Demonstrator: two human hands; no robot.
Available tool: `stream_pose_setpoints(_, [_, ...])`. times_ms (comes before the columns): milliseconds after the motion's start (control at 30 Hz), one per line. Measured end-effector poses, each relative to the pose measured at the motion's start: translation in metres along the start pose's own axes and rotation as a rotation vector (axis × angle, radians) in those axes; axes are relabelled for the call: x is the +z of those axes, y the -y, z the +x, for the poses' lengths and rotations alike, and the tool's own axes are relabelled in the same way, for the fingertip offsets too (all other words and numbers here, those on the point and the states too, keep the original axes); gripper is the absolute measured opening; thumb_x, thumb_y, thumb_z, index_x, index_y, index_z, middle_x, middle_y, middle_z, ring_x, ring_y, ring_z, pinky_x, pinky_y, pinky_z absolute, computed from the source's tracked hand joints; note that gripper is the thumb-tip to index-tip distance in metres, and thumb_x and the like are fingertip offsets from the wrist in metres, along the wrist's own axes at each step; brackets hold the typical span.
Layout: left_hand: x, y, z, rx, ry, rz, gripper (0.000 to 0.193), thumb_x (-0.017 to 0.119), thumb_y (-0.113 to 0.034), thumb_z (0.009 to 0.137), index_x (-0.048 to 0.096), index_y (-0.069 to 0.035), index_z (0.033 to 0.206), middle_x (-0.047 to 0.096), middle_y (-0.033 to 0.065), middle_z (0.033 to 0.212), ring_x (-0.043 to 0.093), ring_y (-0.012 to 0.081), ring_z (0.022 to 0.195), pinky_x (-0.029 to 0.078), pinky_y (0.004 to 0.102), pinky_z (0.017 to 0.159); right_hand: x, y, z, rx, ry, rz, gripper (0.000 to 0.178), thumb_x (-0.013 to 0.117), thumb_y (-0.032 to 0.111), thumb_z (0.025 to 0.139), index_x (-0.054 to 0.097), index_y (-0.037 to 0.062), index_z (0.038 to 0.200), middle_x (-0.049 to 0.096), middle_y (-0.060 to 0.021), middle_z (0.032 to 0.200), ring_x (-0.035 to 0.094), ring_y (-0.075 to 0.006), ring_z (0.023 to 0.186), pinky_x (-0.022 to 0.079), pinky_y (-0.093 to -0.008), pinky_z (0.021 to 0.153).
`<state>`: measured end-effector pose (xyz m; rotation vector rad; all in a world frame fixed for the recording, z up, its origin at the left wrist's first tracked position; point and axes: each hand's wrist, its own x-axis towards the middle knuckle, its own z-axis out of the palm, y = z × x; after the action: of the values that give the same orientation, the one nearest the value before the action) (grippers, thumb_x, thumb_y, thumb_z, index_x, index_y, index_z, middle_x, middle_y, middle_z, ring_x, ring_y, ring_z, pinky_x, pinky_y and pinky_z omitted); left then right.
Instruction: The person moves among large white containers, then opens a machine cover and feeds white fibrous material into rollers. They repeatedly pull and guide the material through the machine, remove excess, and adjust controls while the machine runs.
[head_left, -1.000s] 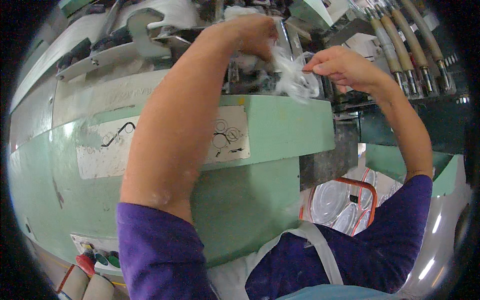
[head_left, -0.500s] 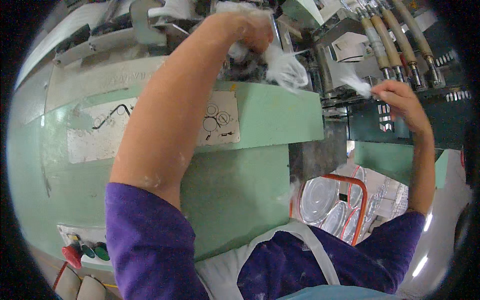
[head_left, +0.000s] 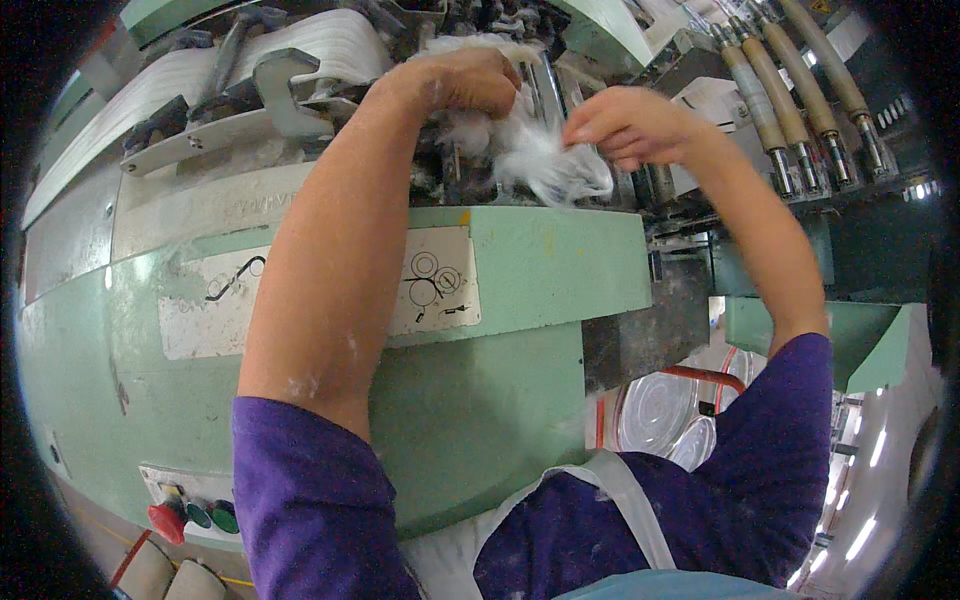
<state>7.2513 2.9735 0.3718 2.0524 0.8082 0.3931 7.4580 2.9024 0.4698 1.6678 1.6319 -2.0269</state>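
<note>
A loose wad of white fibre (head_left: 545,165) hangs over the front edge of the green machine (head_left: 470,400). My left hand (head_left: 470,82) is closed at the wad's upper left, with fibre showing around and below its fingers. At the wad's right side, my right hand (head_left: 635,125) has its thumb and fingers drawn together, pinching the fibre's edge. Its fingertips are slightly blurred. Behind my left hand lie dark metal machine parts, partly covered by more fibre.
Broad white fibre bands (head_left: 325,45) run over the machine at upper left, beside a grey metal hook (head_left: 285,95). Several tan rollers (head_left: 765,100) lie at upper right. Red and green buttons (head_left: 168,522) sit at lower left. A red-framed rack with clear round lids (head_left: 655,410) stands below right.
My right hand has moved left from near the rollers to the wad, and the tuft it held out there no longer shows separately. My left hand stays at the wad. The view has shifted slightly.
</note>
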Motion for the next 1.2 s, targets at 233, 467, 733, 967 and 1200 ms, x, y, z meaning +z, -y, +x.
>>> stream_pose_setpoints(233, [-0.014, -0.016, -0.002, -0.045, 0.065, 0.262, 0.038, 0.061, -0.015, 0.061, 0.069, -0.002, 0.096, 0.066, 0.0093, 0.079, 0.060, 0.0184, 0.073, 0.048, 0.0339, 0.068, -0.002, -0.045, -0.164, -0.305, -0.432, -0.014, 0.026, 0.064, 0.026, 0.080, 0.062, 0.0014, 0.088, 0.055, -0.0006, 0.059, 0.047, -0.0078, 0.036, 0.038, -0.0205, 0.034])
stream_pose_setpoints(467, [0.002, -0.054, -0.018, -0.048, 0.047, 0.742, 0.055, 0.071, -0.038, 0.066, 0.062, -0.012, 0.114, 0.060, 0.0149, 0.115, 0.054, 0.0309, 0.110, 0.040, 0.0443, 0.096, 0.098, -0.216, -0.151, 0.055, -0.789, -0.586, 0.024, 0.056, 0.026, 0.088, 0.066, 0.0100, 0.102, 0.066, -0.0119, 0.091, 0.063, -0.0303, 0.085, 0.048, -0.0394, 0.074])
stream_pose_setpoints(733, [0.014, -0.045, -0.010, 0.047, 0.116, 1.040, 0.027, 0.063, -0.023, 0.070, 0.070, -0.013, 0.094, 0.064, 0.0103, 0.105, 0.054, 0.0270, 0.110, 0.035, 0.0447, 0.100, 0.155, -0.324, -0.109, -0.032, -1.079, 0.120, 0.023, 0.054, 0.025, 0.090, 0.065, 0.0097, 0.104, 0.066, -0.0073, 0.089, 0.060, -0.0164, 0.074, 0.049, -0.0309, 0.063])
stream_pose_setpoints(967, [-0.015, -0.035, -0.011, 0.059, -0.134, 0.806, 0.040, 0.070, -0.026, 0.062, 0.068, -0.006, 0.096, 0.066, 0.0143, 0.086, 0.060, 0.0328, 0.093, 0.039, 0.0427, 0.095, 0.162, -0.377, -0.064, -0.090, -1.245, 0.359, 0.024, 0.056, 0.027, 0.090, 0.064, 0.0104, 0.106, 0.061, -0.0035, 0.083, 0.054, -0.0102, 0.062, 0.047, -0.0248, 0.046])
stream_pose_setpoints(1200, [0.004, -0.046, -0.018, 0.022, -0.203, 0.923, 0.062, 0.074, -0.035, 0.059, 0.062, -0.005, 0.112, 0.042, 0.0129, 0.139, 0.035, 0.0321, 0.130, 0.022, 0.0488, 0.109, 0.173, -0.406, -0.044, -0.086, -1.296, 0.422, 0.021, 0.056, 0.025, 0.090, 0.066, 0.0116, 0.103, 0.060, -0.0023, 0.079, 0.050, -0.0090, 0.057, 0.044, -0.0242, 0.045])
